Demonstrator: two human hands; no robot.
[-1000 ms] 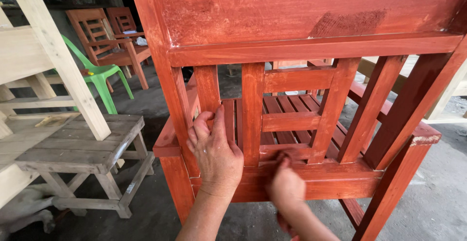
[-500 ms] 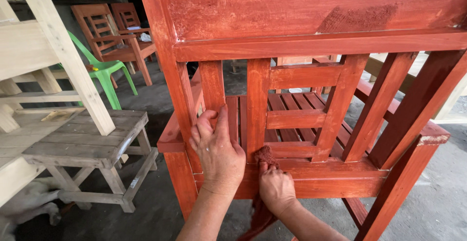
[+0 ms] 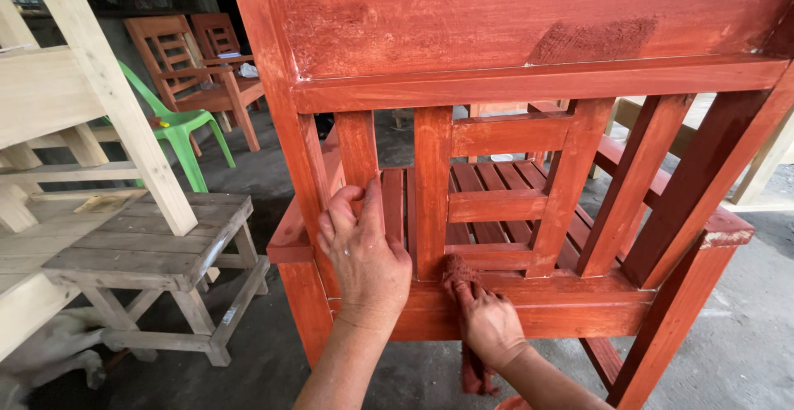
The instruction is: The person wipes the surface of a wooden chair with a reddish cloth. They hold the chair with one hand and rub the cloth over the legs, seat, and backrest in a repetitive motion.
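Head view: no packages or signs. Red-stained wooden chair (image 3: 529,87) seen from behind, back slats upright, seat slats running away. Left hand (image 3: 364,253) spread flat, gripping a back slat (image 3: 358,149). Right hand (image 3: 490,323) just beside, pressing a stained rag (image 3: 457,273) against the lower rail (image 3: 571,302). Grey bench (image 3: 141,249) left.

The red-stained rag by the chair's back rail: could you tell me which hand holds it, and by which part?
The right hand holds the rag bunched at its upper end against the chair; the rest hangs below. The left hand grips a slat.
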